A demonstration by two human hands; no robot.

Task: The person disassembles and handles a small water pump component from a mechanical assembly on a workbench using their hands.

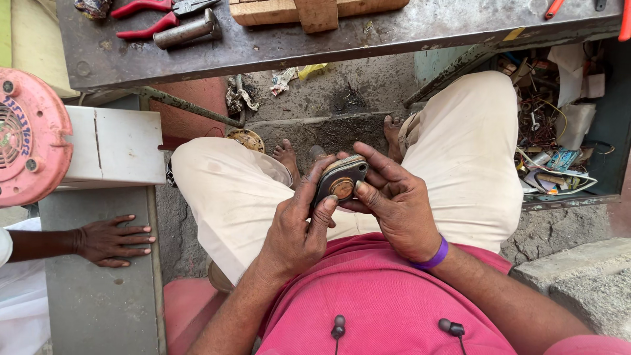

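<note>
Both my hands hold a small dark metal plate (340, 181) with a round brass-coloured centre, over my lap. My left hand (299, 227) grips its left edge, thumb along the side. My right hand (392, 204) cups it from the right, thumb pressed near the brass centre. A purple band circles my right wrist. I sit in cream trousers and a pink shirt, bare feet on the concrete floor below.
A worn metal bench (276, 46) spans the top with red-handled pliers (154, 16), a steel cylinder (187, 31) and wood blocks (315, 12). A pink fan housing (29, 135) stands at left. Another person's hand (112, 241) rests on a grey box. A crate of wires and scrap (555, 131) sits right.
</note>
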